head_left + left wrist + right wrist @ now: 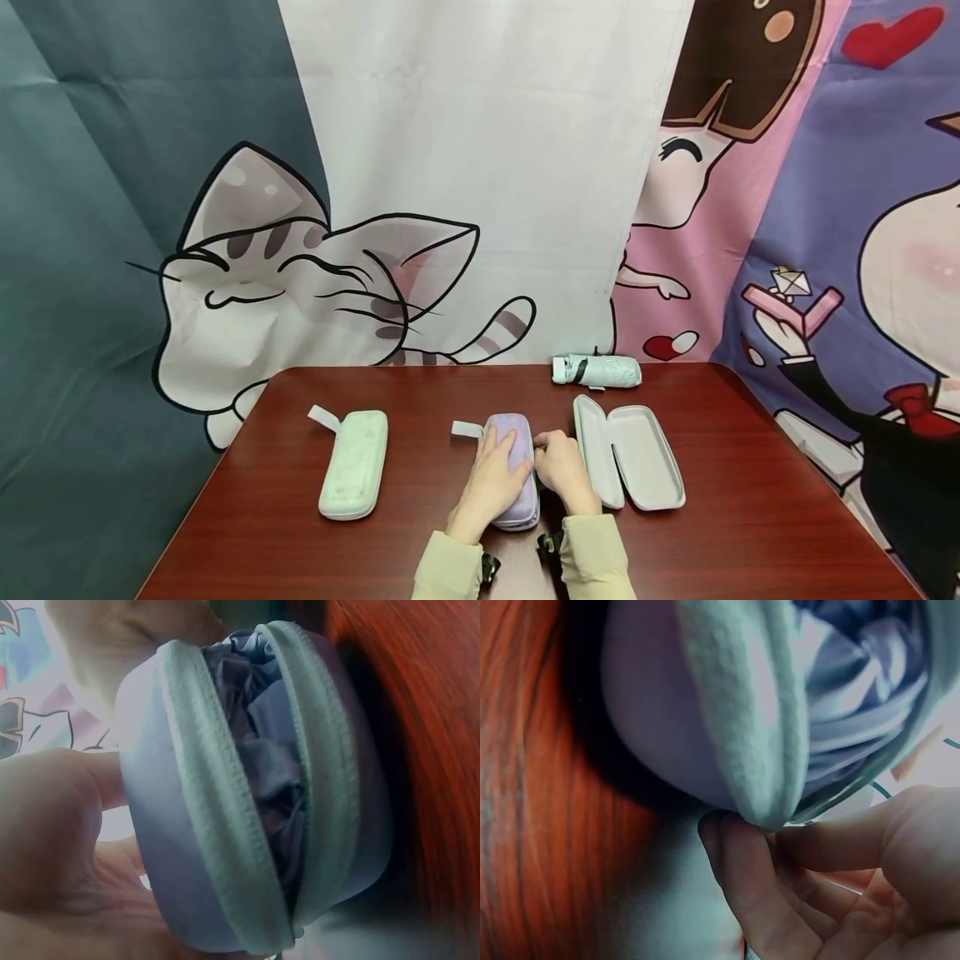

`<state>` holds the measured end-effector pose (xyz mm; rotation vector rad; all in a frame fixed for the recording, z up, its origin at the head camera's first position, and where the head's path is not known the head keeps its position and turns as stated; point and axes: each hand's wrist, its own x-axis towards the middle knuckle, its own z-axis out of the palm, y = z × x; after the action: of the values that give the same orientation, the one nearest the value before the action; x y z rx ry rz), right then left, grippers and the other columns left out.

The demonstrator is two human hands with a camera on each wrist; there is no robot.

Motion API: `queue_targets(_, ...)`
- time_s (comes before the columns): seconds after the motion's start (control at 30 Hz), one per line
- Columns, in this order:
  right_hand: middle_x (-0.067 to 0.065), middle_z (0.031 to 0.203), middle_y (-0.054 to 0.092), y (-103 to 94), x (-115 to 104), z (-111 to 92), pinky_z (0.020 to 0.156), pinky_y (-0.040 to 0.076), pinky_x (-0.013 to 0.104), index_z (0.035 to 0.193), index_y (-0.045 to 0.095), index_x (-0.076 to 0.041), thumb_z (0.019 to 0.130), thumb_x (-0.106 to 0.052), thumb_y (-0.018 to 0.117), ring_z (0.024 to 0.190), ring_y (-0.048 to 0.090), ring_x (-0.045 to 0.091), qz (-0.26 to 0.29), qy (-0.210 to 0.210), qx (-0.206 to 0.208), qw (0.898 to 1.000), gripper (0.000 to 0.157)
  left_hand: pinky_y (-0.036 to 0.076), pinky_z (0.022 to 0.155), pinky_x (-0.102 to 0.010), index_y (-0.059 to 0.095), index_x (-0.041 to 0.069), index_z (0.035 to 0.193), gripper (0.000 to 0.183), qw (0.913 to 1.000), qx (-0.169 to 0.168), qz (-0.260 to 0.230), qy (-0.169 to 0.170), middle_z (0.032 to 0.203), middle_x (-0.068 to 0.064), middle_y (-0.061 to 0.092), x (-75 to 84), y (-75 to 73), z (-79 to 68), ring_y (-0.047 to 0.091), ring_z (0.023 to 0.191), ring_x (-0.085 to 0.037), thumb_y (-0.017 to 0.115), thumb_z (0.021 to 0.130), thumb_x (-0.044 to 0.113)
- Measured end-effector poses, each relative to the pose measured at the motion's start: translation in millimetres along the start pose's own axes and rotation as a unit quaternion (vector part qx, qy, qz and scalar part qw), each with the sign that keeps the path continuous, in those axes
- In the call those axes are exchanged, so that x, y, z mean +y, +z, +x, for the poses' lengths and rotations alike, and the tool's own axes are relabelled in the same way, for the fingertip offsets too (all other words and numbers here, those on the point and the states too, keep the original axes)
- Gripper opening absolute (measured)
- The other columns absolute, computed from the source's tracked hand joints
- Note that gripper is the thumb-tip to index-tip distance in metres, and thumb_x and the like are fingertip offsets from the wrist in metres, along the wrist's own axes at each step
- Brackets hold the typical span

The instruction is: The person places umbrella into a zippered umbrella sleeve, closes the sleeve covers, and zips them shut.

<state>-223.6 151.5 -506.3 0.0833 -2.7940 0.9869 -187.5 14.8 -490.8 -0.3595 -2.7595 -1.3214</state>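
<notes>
A lavender zip case [512, 508] lies on the table, its near end gaping. Inside, crumpled purple fabric [270, 765] shows between the pale rims of the two shells. My left hand [486, 483] rests on the lid with its fingers stretched over the top and its thumb by the right edge. At the case's right side is my right hand [561, 467], fingers bent. The right wrist view shows its thumb and forefinger pinching at the zipper [769, 823] along the seam; the pull itself is hidden by the fingertips.
To the left lies a closed pale green case [352, 467] with a light tab. On the right, a whitish case [645, 458] lies spread open, close to my right hand. A mint folded umbrella [603, 372] lies by the table's back edge, in front of a cartoon curtain [480, 167].
</notes>
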Motion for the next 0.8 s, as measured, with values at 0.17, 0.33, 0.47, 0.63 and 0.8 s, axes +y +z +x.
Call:
queue_targets(0.17, 0.013, 0.086, 0.071, 0.2, 0.2, 1.5, 0.072, 0.052, 0.046, 0.091, 0.073, 0.001, 0.084, 0.002, 0.058, 0.081, 0.066, 0.032, 0.006, 0.006, -0.001, 1.000, 0.017, 0.026, 0.109, -0.059, 0.051, -0.005, 0.136, 0.052, 0.9998, -0.008, 0.016, 0.004, 0.150, -0.036, 0.024, 1.9, 1.1, -1.5, 0.019, 0.136, -0.058, 0.065, 0.092, 0.017)
queue_targets(0.33, 0.014, 0.088, 0.071, -0.5, 0.2, 1.1, 0.073, 0.052, 0.046, 0.093, 0.073, 0.002, 0.086, 0.001, 0.057, 0.084, 0.066, 0.034, 0.007, 0.010, -0.010, 1.000, 0.018, 0.025, 0.109, -0.059, 0.049, -0.006, 0.138, 0.053, 0.9996, -0.011, 0.024, 0.010, 0.151, -0.037, 0.021, 2.1, 4.1, -3.5, 0.014, 0.136, -0.059, 0.064, 0.092, 0.016)
queue_targets(0.47, 0.013, 0.088, 0.070, -1.3, -0.5, 0.1, 0.074, 0.052, 0.047, 0.094, 0.073, 0.001, 0.087, -0.001, 0.057, 0.086, 0.066, 0.034, 0.007, 0.016, -0.015, 1.000, 0.017, 0.026, 0.109, -0.059, 0.047, -0.006, 0.138, 0.053, 0.9988, -0.013, 0.043, 0.017, 0.151, -0.037, 0.020, 0.5, 9.5, -5.1, 0.012, 0.136, -0.060, 0.064, 0.092, 0.015)
queue_targets(0.63, 0.011, 0.085, 0.070, -2.1, -2.2, 0.7, 0.074, 0.052, 0.046, 0.092, 0.073, 0.000, 0.090, -0.005, 0.058, 0.084, 0.066, 0.033, 0.003, 0.020, -0.016, 1.000, 0.015, 0.028, 0.106, -0.061, 0.049, -0.006, 0.136, 0.052, 0.9966, -0.001, 0.074, 0.035, 0.149, -0.038, 0.022, -1.4, 14.7, -5.9, 0.015, 0.134, -0.062, 0.066, 0.091, 0.013)
queue_targets(0.8, 0.010, 0.089, 0.071, -3.6, -4.9, 1.7, 0.077, 0.052, 0.046, 0.098, 0.072, 0.000, 0.093, -0.012, 0.060, 0.087, 0.066, 0.031, 0.020, 0.026, -0.026, 0.999, 0.018, 0.028, 0.106, -0.061, 0.049, -0.006, 0.137, 0.053, 0.9964, -0.002, 0.077, 0.035, 0.150, -0.038, 0.022, -1.7, 14.5, -5.5, 0.014, 0.135, -0.062, 0.066, 0.091, 0.013)
